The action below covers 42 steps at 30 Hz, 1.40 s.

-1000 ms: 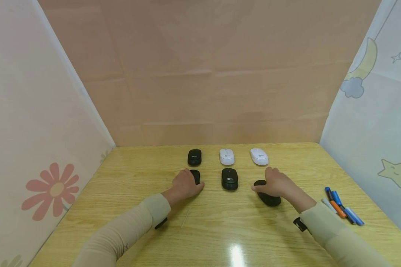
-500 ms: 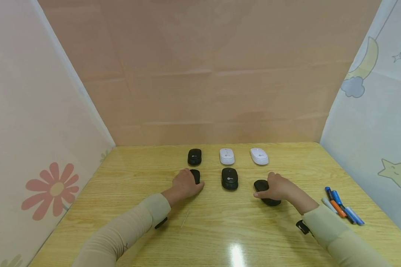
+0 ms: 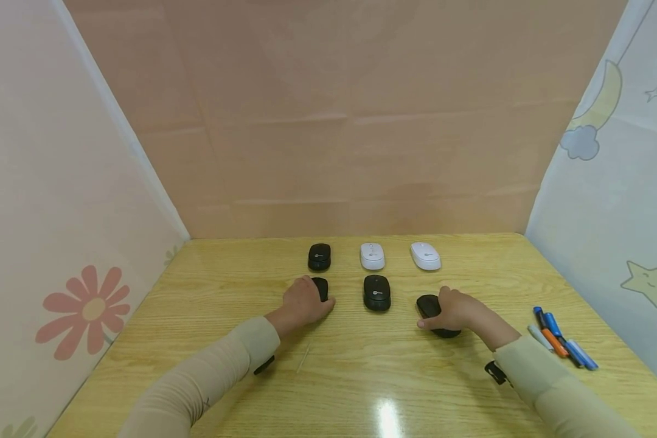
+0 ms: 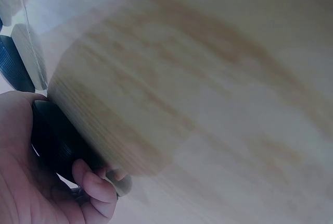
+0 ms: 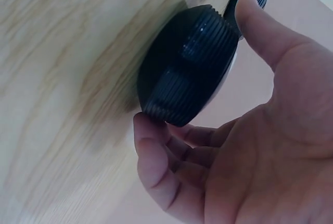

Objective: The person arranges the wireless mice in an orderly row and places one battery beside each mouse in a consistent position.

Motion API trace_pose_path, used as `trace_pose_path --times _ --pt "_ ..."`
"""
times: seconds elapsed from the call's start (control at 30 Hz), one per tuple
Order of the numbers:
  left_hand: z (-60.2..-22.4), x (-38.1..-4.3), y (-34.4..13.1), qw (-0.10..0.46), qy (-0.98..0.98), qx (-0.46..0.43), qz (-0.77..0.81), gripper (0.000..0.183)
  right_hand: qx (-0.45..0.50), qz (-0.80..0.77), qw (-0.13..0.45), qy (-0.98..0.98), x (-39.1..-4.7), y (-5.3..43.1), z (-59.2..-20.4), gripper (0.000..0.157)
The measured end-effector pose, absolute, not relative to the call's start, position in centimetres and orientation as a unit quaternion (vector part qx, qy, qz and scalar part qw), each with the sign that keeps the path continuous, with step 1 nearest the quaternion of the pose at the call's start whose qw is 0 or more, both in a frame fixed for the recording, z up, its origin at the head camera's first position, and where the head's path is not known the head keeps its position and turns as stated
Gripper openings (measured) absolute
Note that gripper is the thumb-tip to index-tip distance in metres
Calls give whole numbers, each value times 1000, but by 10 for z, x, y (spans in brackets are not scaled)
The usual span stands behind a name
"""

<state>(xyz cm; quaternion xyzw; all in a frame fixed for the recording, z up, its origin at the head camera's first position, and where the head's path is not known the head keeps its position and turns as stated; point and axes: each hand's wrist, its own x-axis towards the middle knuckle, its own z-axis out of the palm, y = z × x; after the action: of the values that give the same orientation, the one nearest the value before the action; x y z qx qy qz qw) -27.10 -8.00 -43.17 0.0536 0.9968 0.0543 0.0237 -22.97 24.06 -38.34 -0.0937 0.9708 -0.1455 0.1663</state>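
My left hand (image 3: 303, 302) grips a black computer mouse (image 3: 321, 288) on the wooden table; only its front right part shows in the head view. In the left wrist view, fingers and thumb curl round that mouse's dark ribbed side (image 4: 60, 135). Over a second black mouse (image 3: 429, 306), lying aslant at the right, is my right hand (image 3: 453, 311). In the right wrist view, curled fingers touch one end of this mouse (image 5: 190, 62), while the thumb appears slightly apart from it. Between the hands sits another black mouse (image 3: 376, 293), untouched.
Along the back stand a black mouse (image 3: 319, 257) and two white mice, one in the middle (image 3: 372, 256) and one to its right (image 3: 426, 256). Several markers (image 3: 553, 334) lie in a heap at the right. Walls (image 3: 328, 152) of sheeting enclose the table.
My right hand has shifted slightly right and toward me, settling lower over its mouse, which stays in place. The left hand and the other mice hold still.
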Motion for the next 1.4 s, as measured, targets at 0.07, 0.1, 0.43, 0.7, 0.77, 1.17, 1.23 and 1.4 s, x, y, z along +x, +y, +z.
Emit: trace_pose_path --times 0.07,0.1,0.43,0.7,0.77,1.17,1.23,1.4 --pt "-432 -271 -80 23 997 53 56 82 -95 -139 168 971 -230 240 -384 104" --pt "-432 -272 -80 24 997 52 56 82 -95 -136 168 972 -230 240 -384 104" --pt "-433 -271 -80 20 997 50 57 81 -97 -130 179 970 -231 241 -388 104" --pt "-431 -271 -80 19 997 50 60 81 -83 -112 183 973 -230 239 -389 107" --pt "-431 -271 -80 19 997 50 61 81 -79 -111 186 973 -229 238 -389 108" --pt "-430 -270 -80 21 997 50 57 81 -63 -94 188 976 -229 237 -392 109" --pt "-430 -270 -80 23 997 49 56 81 -63 -94 187 976 -229 236 -393 109" --pt "-432 -271 -80 22 997 52 56 81 -61 -97 182 977 -228 236 -395 110"
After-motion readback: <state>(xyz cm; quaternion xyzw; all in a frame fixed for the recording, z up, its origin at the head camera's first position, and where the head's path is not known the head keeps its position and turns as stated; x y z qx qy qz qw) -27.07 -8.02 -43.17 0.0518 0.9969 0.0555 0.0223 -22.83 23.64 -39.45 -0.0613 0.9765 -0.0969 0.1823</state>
